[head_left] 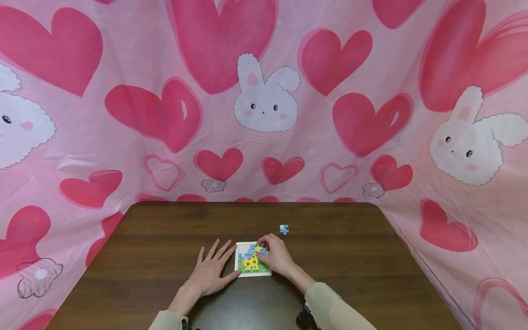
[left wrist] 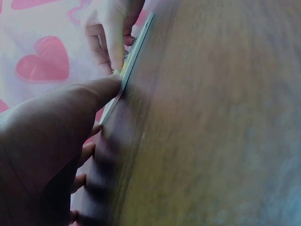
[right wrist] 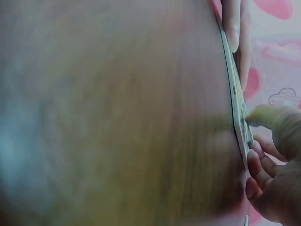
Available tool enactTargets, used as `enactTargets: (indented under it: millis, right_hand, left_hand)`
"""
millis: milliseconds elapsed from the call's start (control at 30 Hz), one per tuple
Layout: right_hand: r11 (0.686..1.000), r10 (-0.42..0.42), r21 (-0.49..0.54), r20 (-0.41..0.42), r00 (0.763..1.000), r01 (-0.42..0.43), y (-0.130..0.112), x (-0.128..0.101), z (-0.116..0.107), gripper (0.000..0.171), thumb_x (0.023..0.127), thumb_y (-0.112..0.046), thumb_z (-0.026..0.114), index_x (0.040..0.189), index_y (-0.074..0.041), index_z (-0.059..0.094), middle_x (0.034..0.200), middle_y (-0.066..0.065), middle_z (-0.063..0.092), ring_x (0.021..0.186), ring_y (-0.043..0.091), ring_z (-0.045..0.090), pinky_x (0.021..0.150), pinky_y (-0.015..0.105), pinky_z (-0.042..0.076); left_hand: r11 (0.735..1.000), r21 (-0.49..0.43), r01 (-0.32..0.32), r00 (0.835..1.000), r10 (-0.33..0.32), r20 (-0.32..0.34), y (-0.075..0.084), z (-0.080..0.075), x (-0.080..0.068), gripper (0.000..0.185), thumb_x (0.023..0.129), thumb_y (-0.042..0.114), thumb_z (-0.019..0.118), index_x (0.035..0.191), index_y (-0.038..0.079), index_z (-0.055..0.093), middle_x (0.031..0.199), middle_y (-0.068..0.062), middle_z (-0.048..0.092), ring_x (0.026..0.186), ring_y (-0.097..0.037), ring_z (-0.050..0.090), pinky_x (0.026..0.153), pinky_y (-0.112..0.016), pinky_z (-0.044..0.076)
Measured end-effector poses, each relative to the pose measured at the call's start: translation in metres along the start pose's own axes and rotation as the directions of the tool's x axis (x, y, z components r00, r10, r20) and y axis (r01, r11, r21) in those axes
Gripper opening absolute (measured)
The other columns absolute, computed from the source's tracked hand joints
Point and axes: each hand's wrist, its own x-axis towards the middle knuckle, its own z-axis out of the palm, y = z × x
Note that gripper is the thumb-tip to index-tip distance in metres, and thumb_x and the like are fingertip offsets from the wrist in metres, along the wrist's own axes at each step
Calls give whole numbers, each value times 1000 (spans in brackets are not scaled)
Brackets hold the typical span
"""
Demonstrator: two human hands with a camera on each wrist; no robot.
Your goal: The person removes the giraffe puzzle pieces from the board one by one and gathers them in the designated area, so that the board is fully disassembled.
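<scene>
Puzzle board [head_left: 252,275]: white-rimmed with a giraffe picture, lying flat about midway between the counter's left and right edges.
Left grip [head_left: 209,273]: your fingers are spread, the thumb touching the board's near left corner.
Right grip [head_left: 275,255]: your thumb and fingers are curled over the board's right side, apparently pinching a yellow-and-blue piece [head_left: 258,248]; the fingers hide part of it.
Loose piece [head_left: 283,228]: blue and white, apart from the board, towards the counter's far edge.
Possible trouble: the pinched piece could sit proud if pressed down crooked; a hard sideways push could slide the board if your left thumb holds it too lightly; a sweeping right sleeve [head_left: 326,300] might nudge the rim.
Counter [head_left: 165,238]: dark brown wood grain, rounded far corners; the near edge is out of view.
Room: pink cloth [head_left: 264,142] with red hearts and white rabbits hangs behind the far edge and along both sides.
</scene>
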Motion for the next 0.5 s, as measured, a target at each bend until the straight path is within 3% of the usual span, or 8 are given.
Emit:
enactTargets:
  millis: [233,433,500]
  right_hand:
    - [996,-84,20,-22,996,85,-2,-2,-7,22,84,-18,90,101,-12,78,90,-5,66,79,0,53,73,19,47]
    - [996,-25,83,-26,999,27,7,2,-18,21,86,-17,89,103,-15,77,93,-8,66,80,1,54,72,20,47]
    - [996,-49,76,-46,998,52,8,2,-28,22,86,-16,89,104,-14,76,94,-6,69,81,5,57,74,21,48]
  left_hand:
    - [1000,1,-6,1000,6,-10,0,0,0,86,99,69,68,169,25,46,179,-5,40,170,-43,26,129,-83,14]
    - [1000,-1,-8,1000,8,-8,0,1,0,85,99,69,68,169,25,46,179,-5,40,170,-43,26,129,-83,14]
    - [1000,-3,-4,1000,4,-6,-1,1,0,86,99,69,68,169,25,46,179,-5,40,170,-43,25,129,-83,13]
